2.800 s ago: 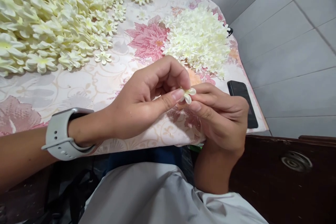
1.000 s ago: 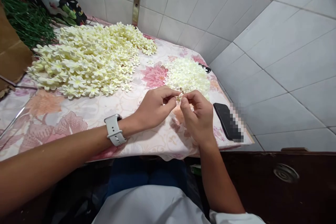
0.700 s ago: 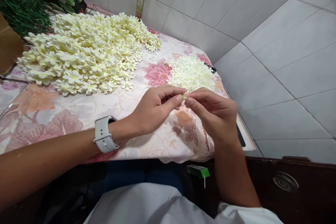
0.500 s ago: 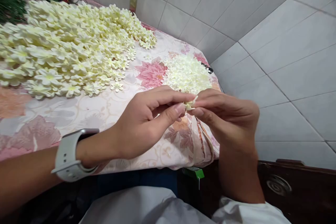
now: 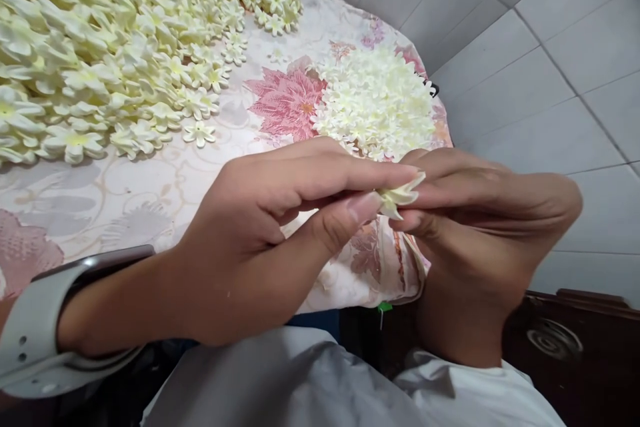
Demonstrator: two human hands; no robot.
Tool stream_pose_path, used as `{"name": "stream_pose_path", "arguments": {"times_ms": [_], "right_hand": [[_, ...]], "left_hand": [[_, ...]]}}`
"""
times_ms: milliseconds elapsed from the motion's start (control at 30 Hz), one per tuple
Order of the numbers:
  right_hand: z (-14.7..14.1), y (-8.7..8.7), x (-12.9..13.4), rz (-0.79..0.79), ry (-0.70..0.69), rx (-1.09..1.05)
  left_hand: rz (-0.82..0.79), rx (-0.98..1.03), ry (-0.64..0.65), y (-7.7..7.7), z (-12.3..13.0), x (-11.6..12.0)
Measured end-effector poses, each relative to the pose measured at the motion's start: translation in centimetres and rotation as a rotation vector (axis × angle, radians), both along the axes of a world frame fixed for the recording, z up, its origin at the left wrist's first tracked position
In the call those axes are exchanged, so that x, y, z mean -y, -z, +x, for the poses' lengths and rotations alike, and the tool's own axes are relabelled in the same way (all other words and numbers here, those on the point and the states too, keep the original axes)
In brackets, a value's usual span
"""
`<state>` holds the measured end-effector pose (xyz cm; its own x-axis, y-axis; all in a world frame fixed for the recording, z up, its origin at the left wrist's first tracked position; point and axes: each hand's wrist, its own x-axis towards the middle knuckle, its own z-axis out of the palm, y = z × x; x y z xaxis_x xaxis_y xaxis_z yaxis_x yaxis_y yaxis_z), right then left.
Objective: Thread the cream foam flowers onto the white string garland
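Note:
Between my hands is one small pale-yellow artificial flower (image 5: 401,195), its petals pointing to the right. My left hand (image 5: 280,227) pinches its base between thumb and forefinger. From the other side, the thumb and fingers of my right hand (image 5: 480,220) close on the petals; the fingertips partly cover them. Behind the hands, a round heap of loose white flower petals (image 5: 377,103) lies on the floral tablecloth (image 5: 165,203). A large pile of similar yellow-white flowers (image 5: 115,47) spreads over the table's left side, with a single flower (image 5: 199,134) at its edge.
White tiled walls (image 5: 505,100) border the table at the back and right. A dark wooden piece of furniture (image 5: 590,360) with a round metal fitting stands at lower right. Near the table's front edge shows a bit of green (image 5: 385,306).
The view has come closer and lower, so hands and flower look larger and further right. More of the flower's petals show between the fingertips. Both hands keep their pinch.

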<state>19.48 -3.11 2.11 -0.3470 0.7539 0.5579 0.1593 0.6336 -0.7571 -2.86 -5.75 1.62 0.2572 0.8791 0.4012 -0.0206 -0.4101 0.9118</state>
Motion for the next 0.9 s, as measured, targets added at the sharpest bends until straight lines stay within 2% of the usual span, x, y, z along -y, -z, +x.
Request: {"name": "stream_pose_path", "arguments": {"times_ms": [167,433,633,900], "right_hand": [[-0.1,0.4,0.0,-0.010,-0.050,-0.054],[-0.3,1.2,-0.6,-0.012,-0.129,-0.175],[-0.7,1.3,-0.6,-0.010,-0.102,-0.221],[-1.0,1.6,-0.7,-0.016,-0.149,-0.218]], "left_hand": [[0.011,-0.011,-0.047,0.5,0.1,0.1],[-0.012,0.073,-0.029,0.6,0.6,-0.5],[-0.074,0.146,-0.048,1.0,1.0,-0.6],[-0.116,0.256,-0.010,1.0,1.4,-0.6]]}}
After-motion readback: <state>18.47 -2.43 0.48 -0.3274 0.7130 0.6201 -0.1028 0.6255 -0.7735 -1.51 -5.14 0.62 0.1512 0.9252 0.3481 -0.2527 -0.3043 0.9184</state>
